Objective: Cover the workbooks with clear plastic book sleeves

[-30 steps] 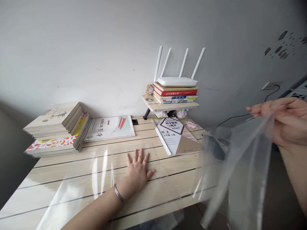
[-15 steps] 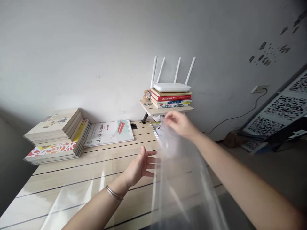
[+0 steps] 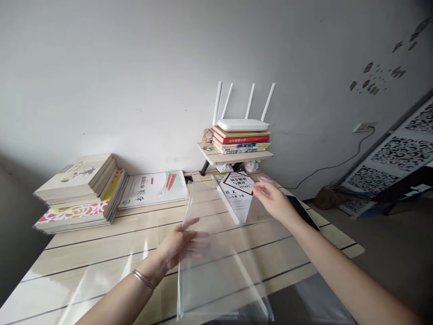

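A clear plastic book cover stands over the front of the table, see-through and slightly hazy. My left hand grips its left edge, with the thumb on the near side and the fingers showing through the film behind. Up at the right, my right hand has its fingertips pinched together on the film near the upper right. Part of the cover's right side is hard to make out. Behind it lies a workbook with a white and dark cover, close to my right hand.
Book stacks and a white workbook occupy the table's left and back. A white router tops books on a small raised shelf. More clear film lies front left. A dark flat object sits at right.
My right hand has moved right and down, spreading the film and uncovering the workbook behind. My left hand has shifted left and closed on the cover's left edge.
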`<state>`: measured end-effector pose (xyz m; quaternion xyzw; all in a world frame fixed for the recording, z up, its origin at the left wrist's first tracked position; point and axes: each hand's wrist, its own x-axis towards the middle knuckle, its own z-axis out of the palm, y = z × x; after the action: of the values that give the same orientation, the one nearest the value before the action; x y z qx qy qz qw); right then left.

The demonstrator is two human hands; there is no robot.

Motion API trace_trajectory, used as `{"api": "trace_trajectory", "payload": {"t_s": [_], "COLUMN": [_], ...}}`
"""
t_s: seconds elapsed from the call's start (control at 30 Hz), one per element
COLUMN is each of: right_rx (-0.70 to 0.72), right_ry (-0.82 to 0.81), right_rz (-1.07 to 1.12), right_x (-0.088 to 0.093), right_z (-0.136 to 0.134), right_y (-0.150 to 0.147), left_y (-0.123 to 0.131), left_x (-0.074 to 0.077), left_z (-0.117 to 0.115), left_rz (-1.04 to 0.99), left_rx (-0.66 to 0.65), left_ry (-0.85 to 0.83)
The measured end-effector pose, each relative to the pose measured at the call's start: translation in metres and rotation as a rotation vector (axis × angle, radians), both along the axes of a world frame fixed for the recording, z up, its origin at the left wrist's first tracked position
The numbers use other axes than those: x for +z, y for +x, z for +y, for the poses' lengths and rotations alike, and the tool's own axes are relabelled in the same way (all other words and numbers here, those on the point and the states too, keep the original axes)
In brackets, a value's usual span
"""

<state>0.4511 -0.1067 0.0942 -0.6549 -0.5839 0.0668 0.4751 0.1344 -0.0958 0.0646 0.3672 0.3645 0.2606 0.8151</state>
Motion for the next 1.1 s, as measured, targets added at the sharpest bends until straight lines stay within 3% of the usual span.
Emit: {"api": "trace_trajectory", "payload": {"t_s": [0.17, 0.3, 0.4, 0.5, 0.63, 0.73, 0.8, 0.93, 1.0, 1.1], "right_rx": [-0.158, -0.295, -0.311, -0.253, -0.156, -0.154, -0.073, 0.319, 0.579, 0.768], "right_ry": [-0.15, -0.269, -0.383, -0.44, -0.446, -0.29, -0.228, -0.218, -0.21, -0.095], "right_rz": [0.175, 0.274, 0.345, 0.403, 0.396, 0.296, 0.345, 0.747, 0.861, 0.958], "right_x": [-0.045, -0.072, -0.089, -0.102, -0.104, -0.09, -0.069, -0.013, 0.016, 0.048], "right_z": [-0.068, -0.093, -0.094, -0.085, -0.066, -0.057, -0.058, -0.07, -0.075, -0.074], "right_y": [0.032, 0.034, 0.03, 0.024, 0.012, -0.006, -0.026, -0.083, -0.11, -0.141], "left_y": [-0.005, -0.011, -0.028, -0.046, -0.053, -0.048, -0.045, -0.045, -0.046, -0.044], "left_x": [0.018, 0.037, 0.037, 0.024, 0.012, 0.016, 0.024, 0.041, 0.045, 0.045], "left_z": [0.0, -0.002, 0.001, 0.007, 0.009, 0.005, 0.003, 0.003, 0.005, 0.008], "left_rz": [-0.165, -0.308, -0.317, -0.266, -0.256, -0.319, -0.361, -0.443, -0.447, -0.362], "left_rx": [-0.035, -0.067, -0.036, 0.036, 0.082, 0.032, -0.019, -0.034, 0.022, 0.138], "left_ry": [-0.002, 0.028, 0.032, 0.024, 0.009, 0.035, 0.052, 0.115, 0.146, 0.148]}}
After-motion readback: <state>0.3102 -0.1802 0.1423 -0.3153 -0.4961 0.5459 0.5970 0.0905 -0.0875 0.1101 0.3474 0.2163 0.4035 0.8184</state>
